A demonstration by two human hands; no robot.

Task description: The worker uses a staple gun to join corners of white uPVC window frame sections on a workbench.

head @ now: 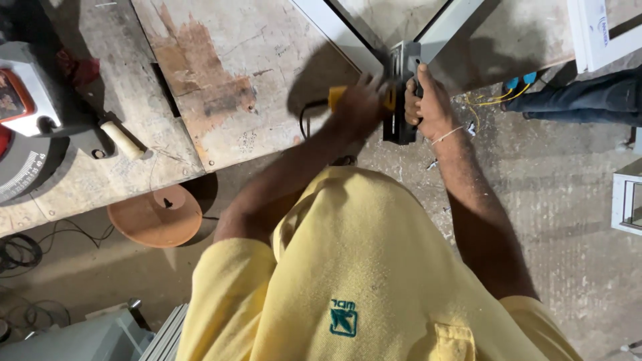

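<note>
My right hand (pixel 428 100) is wrapped tight around the dark grey metal corner clamp (pixel 401 93), which sits at the desk's near edge where the two pale aluminium frame bars (pixel 334 30) meet in a V. My left hand (pixel 358 107) is closed on the yellow-handled tool (pixel 338 95), pressed in against the left side of that clamp; the hand is blurred, so I can't tell exactly how the tip sits on the joint. Here's my worry: the corner hangs right over the lip of the worn, stained wooden desk (pixel 254 73), and if I lean too hard the whole joint could slide off towards the floor. The tool could also skid off the metal and run into my right fingers, which sit just beside it. A black cable (pixel 304 120) loops near my left wrist, and that could snag and jerk my aim. Far left on the desk sits a grey and red mitre saw (pixel 30 113) with its cream handle (pixel 122 140), well apart from me, no bother. The round terracotta-coloured stool seat (pixel 155 215) stands near my left leg, and I could trip on that stepping back. Someone's dark trouser leg (pixel 582 97) rests on the floor far right, near loose yellow wires (pixel 498 101).
</note>
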